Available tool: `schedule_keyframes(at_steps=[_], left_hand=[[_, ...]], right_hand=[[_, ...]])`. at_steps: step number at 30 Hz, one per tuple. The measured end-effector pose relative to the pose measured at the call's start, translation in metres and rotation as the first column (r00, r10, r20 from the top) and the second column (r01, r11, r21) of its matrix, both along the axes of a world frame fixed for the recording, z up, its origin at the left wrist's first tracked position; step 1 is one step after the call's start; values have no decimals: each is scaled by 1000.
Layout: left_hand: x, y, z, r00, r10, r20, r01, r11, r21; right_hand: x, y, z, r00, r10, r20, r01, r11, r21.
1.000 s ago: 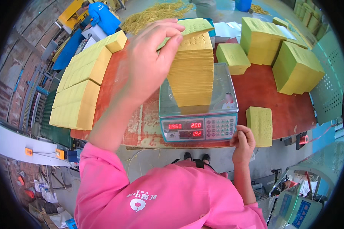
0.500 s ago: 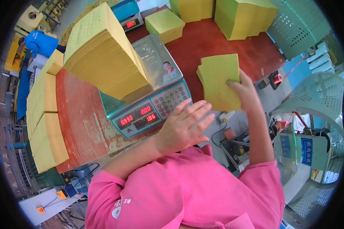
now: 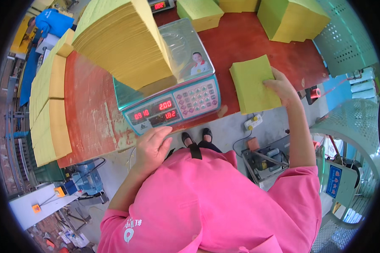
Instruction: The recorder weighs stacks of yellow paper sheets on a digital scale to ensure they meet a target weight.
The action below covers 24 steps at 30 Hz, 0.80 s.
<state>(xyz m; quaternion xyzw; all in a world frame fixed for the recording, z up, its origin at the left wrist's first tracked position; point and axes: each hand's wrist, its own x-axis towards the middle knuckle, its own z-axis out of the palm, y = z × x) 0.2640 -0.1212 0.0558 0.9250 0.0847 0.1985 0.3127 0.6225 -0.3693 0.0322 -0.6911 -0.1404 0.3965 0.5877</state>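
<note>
My right hand (image 3: 284,89) grips a thin stack of yellow paper sheets (image 3: 252,86) by its right side, thumb on the top sheet. The stack lies at the red table's front edge, right of a digital scale (image 3: 154,113); its near end reaches past the edge. On the scale's clear-covered pan stands a tall, leaning stack of yellow paper (image 3: 124,50). Just in front of the scale's lit display, my left hand (image 3: 152,148) is held in the air, fingers loosely bent and thumb apart, with nothing in it.
Yellow paper blocks line the left side (image 3: 57,122) and far edge (image 3: 289,19) of the red table (image 3: 88,105). Perforated green metal panels (image 3: 346,36) stand at the right. A power strip (image 3: 253,122) and a tool bin (image 3: 268,158) are below the table edge. Someone in blue works far left.
My left hand has drawn back toward me, away from the small stack. That stack's sheets look more even, with my right hand still on it. The scale's red digits have changed, and the view has shifted.
</note>
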Motion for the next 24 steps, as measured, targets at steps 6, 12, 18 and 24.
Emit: schedule_keyframes(at_steps=[6, 12, 18, 24], left_hand=[[-15, 7, 4, 989, 145, 3, -145, 989, 12], [-28, 39, 24, 936, 339, 92, -339, 941, -18], [2, 86, 103, 793, 447, 413, -471, 881, -49], [79, 120, 177, 904, 26, 426, -91, 987, 133]], right_hand=[[-6, -9, -7, 953, -14, 301, 40, 996, -82], [-28, -1, 15, 691, 138, 709, 286, 849, -444], [-43, 15, 38, 420, 56, 906, 314, 927, -203], [-77, 40, 43, 522, -24, 853, 96, 995, -31]])
